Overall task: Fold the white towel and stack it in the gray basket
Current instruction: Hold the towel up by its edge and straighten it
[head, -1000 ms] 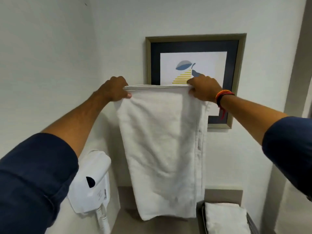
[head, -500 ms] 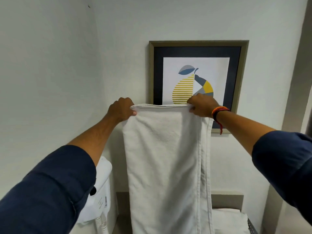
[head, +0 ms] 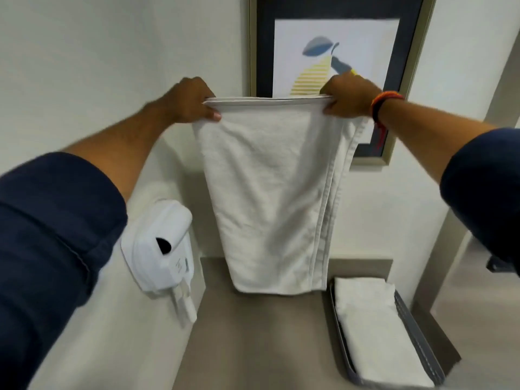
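A white towel [head: 267, 192], doubled lengthwise, hangs in the air in front of the wall. My left hand [head: 191, 101] pinches its top left corner and my right hand [head: 349, 98] pinches its top right corner. The bottom fold of the towel hangs just above the grey-brown counter [head: 253, 339]. The gray basket [head: 410, 319] sits on the counter at the lower right. A folded white towel [head: 374, 327] lies inside it.
A white wall-mounted hair dryer [head: 160, 249] sticks out from the left wall beside the counter. A framed picture of a pear [head: 405, 80] hangs on the back wall behind my hands. A wall edge rises on the right.
The view has tilted down, so the counter and basket show fully. Both hands still hold the towel's top corners, and its bottom fold now shows above the counter.
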